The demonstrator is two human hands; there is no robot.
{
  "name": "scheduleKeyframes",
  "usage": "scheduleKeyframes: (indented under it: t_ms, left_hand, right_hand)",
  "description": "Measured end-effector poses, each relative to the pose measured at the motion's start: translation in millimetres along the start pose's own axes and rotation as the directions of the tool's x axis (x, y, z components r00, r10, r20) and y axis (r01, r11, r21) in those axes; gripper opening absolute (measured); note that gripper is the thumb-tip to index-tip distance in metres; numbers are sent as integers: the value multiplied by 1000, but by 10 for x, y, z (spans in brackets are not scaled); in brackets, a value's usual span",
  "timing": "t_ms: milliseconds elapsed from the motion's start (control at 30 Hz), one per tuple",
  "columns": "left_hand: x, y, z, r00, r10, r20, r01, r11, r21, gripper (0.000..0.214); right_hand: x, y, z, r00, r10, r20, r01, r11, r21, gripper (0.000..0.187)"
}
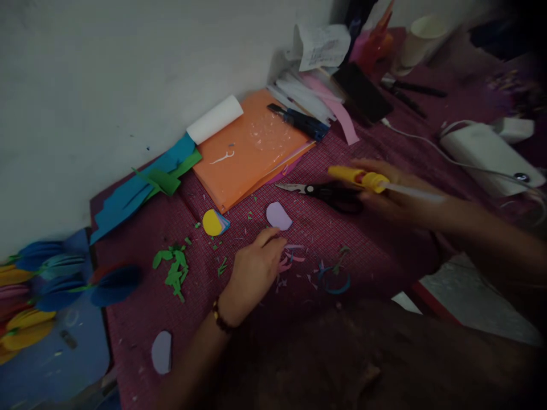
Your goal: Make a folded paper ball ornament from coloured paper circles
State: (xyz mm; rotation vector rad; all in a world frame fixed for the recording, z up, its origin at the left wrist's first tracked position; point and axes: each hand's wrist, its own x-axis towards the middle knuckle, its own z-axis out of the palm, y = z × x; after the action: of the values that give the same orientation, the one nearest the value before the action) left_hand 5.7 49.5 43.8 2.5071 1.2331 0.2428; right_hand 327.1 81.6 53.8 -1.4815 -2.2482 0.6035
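Observation:
My left hand (256,270) rests on the maroon cloth (141,319) with fingers curled loosely, its fingertips just short of a lilac paper semicircle (278,216). Nothing shows in its grip. My right hand (395,196) is closed round a yellow glue stick (358,177) with a white body, held level above black-handled scissors (318,189) that lie on the cloth. A small stack of folded circles, yellow on top (215,222), sits to the left of the lilac piece.
An orange paper pad (250,148) with a white roll (214,119) lies by the wall, blue and green sheets (141,188) beside it. Green scraps (174,270), another lilac piece (162,352), a white box with cable (487,154), a paper cup (421,37) and paper flowers (38,285) surround.

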Motion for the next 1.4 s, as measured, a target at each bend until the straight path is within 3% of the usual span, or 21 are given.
scheduleKeyframes:
  t_ms: [133,267,367,433,467,500,567,667,833,900,967,1033,1067,1133,1233,1400]
  left_hand:
    - [-53,-120,-67,954,72,-291,-41,993,110,31]
    - [-79,-249,-27,862,262,-434,-233,965,120,31]
    - [-85,-260,5,827,274,-491,-270,959,80,33]
    - [-84,-219,3,816,286,-503,-285,955,81,34]
    - [-84,-190,-5,812,299,-502,-296,951,87,34]
    - [-84,-160,-14,809,312,-498,-307,947,96,34]
    - [-98,-105,-29,812,340,-474,-322,939,122,35]
    - [-164,-60,-26,842,334,-423,-289,942,168,34]
    - [-267,-47,6,878,328,-350,-292,944,151,22]
    - [-234,-66,-8,881,321,-346,-310,947,89,18]
    - [-152,-118,-38,892,275,-358,-287,958,22,16]
    - [-37,-207,-68,907,175,-383,-210,976,-52,14]
    - [23,-260,-75,911,104,-399,-152,984,-89,13]
    - [134,-364,-64,908,21,-418,-95,983,-157,11]
    - [229,-469,17,908,16,-419,-119,968,-221,11]
    - [199,-513,196,889,149,-434,-197,978,-68,19]
  right_hand:
    - [-7,419,46,984,146,-99,-172,914,-367,57]
    - [-87,585,72,977,191,-99,-215,870,-444,60]
    - [-150,231,74,964,136,-229,-200,938,-283,49]
    - [-137,-182,140,929,193,-316,-173,981,91,29]
    - [-107,-395,204,965,188,-181,-121,938,326,24]
    - [-62,-592,286,993,118,-9,-94,836,541,25]
    - [52,-889,484,962,-14,273,-212,590,779,24]
    - [201,-1057,760,895,0,447,-413,381,827,23]
    - [255,-975,916,833,53,551,-541,285,791,21]
    - [269,-912,877,828,20,561,-540,298,787,23]
    - [316,-816,808,879,15,477,-442,401,802,22]
    - [391,-677,740,970,47,237,-212,640,738,18]
    - [430,-598,718,996,38,80,-79,785,615,17]
    - [490,-445,714,991,-91,-97,116,951,287,20]
    - [510,-301,789,961,-269,-57,267,963,-38,26]
    - [463,-283,900,955,-297,-6,291,941,-171,31]
